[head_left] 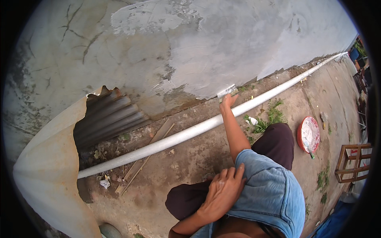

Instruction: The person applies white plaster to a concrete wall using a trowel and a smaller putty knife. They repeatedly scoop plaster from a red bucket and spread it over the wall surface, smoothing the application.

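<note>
My right hand (228, 100) grips a flat metal putty blade (225, 89) against the bottom of the plastered wall (246, 35), where lighter, smooth patches meet darker, cracked plaster. A long white pipe (198, 129) runs along the wall's foot, under my outstretched forearm. My left hand (222, 190) lies over the light blue clothing near my bent knees, its fingers spread and slightly curved, with nothing held. A red bowl (308, 134) of white paste sits on the ground to my right, with a tool handle at its lower edge.
A torn, rusty corrugated sheet (51, 158) stands at the left, above loose wooden strips (135, 164) and scraps. Weeds (274, 115) grow beside the pipe. A wooden frame (349, 162) and blue material (333, 218) lie at the right edge of the concrete ground (317, 99).
</note>
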Motion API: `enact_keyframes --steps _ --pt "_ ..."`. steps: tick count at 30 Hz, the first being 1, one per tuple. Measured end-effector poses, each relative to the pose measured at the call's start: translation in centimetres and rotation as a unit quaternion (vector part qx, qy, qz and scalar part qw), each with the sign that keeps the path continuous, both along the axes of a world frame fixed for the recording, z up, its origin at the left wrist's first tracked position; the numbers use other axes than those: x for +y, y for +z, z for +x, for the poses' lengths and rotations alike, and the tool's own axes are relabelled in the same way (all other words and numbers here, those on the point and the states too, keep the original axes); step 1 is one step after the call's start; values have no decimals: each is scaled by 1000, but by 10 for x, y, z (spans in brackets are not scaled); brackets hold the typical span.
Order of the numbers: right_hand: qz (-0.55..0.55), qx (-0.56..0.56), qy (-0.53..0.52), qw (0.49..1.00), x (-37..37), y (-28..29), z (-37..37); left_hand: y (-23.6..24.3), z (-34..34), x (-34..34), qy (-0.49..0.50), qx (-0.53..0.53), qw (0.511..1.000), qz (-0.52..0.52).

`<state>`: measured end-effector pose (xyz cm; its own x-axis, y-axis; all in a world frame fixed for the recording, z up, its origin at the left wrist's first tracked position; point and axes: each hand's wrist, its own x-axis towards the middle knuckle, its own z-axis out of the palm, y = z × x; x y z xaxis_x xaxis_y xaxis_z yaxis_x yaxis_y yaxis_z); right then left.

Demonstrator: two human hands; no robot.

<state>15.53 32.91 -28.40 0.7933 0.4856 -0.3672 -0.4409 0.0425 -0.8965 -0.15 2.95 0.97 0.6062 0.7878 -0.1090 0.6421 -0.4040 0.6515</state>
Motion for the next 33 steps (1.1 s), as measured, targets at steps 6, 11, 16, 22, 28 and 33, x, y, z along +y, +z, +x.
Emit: enact_keyframes --steps 6,11,16,22,28,33 --pt "80 -143 34 986 -15 58 -74 -1 -1 -4 3 14 1000 5" --pt "183 -270 80 942 -47 133 -166 6 -6 -4 12 17 1000 -22" --pt "225 -400 126 880 -70 155 -226 14 -12 -2 12 23 999 -22" --pt "252 -391 167 869 -86 146 -193 2 -12 -5 2 4 1000 -20" --pt "177 -210 64 959 -61 165 -103 1 -10 -8 -3 -41 999 6" --pt "163 -295 40 941 -37 167 -149 7 -19 -3 -6 -13 1000 -10"
